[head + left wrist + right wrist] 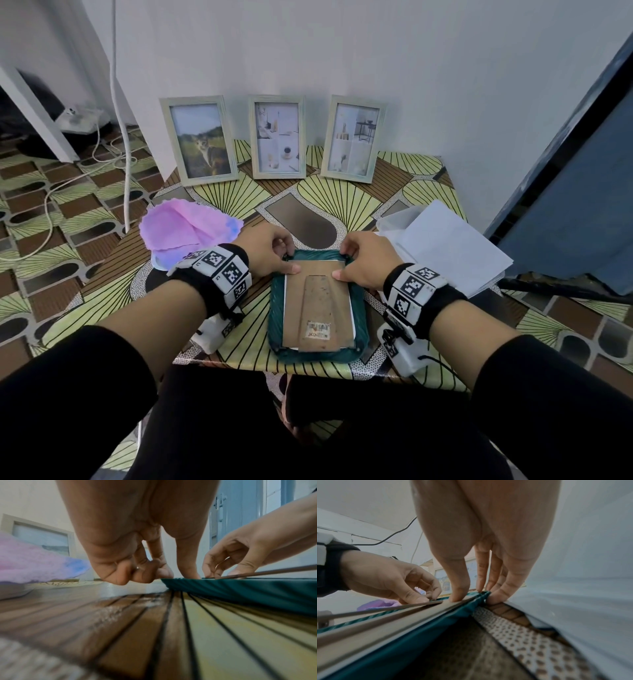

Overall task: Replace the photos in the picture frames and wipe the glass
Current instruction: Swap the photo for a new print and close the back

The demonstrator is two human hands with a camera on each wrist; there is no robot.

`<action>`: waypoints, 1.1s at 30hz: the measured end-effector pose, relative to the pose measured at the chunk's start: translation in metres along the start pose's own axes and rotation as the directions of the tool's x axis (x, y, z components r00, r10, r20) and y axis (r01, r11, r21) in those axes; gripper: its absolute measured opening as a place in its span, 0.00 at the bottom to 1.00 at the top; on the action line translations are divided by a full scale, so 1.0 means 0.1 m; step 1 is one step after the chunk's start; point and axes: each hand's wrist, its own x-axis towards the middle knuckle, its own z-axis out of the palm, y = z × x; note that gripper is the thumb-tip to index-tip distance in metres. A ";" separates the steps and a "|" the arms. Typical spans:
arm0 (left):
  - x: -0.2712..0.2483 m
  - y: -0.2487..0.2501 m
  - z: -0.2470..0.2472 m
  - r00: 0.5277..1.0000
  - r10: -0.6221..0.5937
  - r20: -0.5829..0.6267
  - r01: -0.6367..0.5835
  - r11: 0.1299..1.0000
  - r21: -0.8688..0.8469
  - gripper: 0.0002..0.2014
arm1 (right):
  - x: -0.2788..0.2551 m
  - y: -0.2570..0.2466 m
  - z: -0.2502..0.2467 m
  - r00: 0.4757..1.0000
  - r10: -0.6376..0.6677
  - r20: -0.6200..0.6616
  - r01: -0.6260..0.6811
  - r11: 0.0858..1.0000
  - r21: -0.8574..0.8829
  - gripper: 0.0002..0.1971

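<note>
A dark green picture frame lies face down near the table's front edge, with its brown backing board and stand uppermost. My left hand grips the frame's far left corner, thumb on the board and fingers curled over the far edge. My right hand grips the far right corner the same way, thumb pressing the board. The frame's green side rests flat on the table. A pink cloth lies left of my left hand. The frame's glass is hidden.
Three pale frames with photos lean on the wall at the back. A stack of white sheets lies at the right. White cables run over the floor at left. A blue door stands at right.
</note>
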 end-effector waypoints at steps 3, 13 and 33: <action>0.01 0.02 -0.01 1.000 0.005 0.006 -0.005 0.998 0.063 0.13 | 0.00 -0.01 0.00 1.000 -0.002 0.016 0.002 1.000 0.008 0.15; -0.03 -0.02 0.04 0.996 0.004 -0.085 0.005 0.994 0.108 0.12 | -0.07 0.00 0.00 0.999 -0.027 -0.019 0.027 1.000 -0.014 0.15; -0.37 0.15 0.01 0.980 0.082 -0.180 -0.032 0.963 0.266 0.20 | -0.35 -0.11 -0.06 0.988 -0.150 -0.046 0.145 0.985 -0.094 0.23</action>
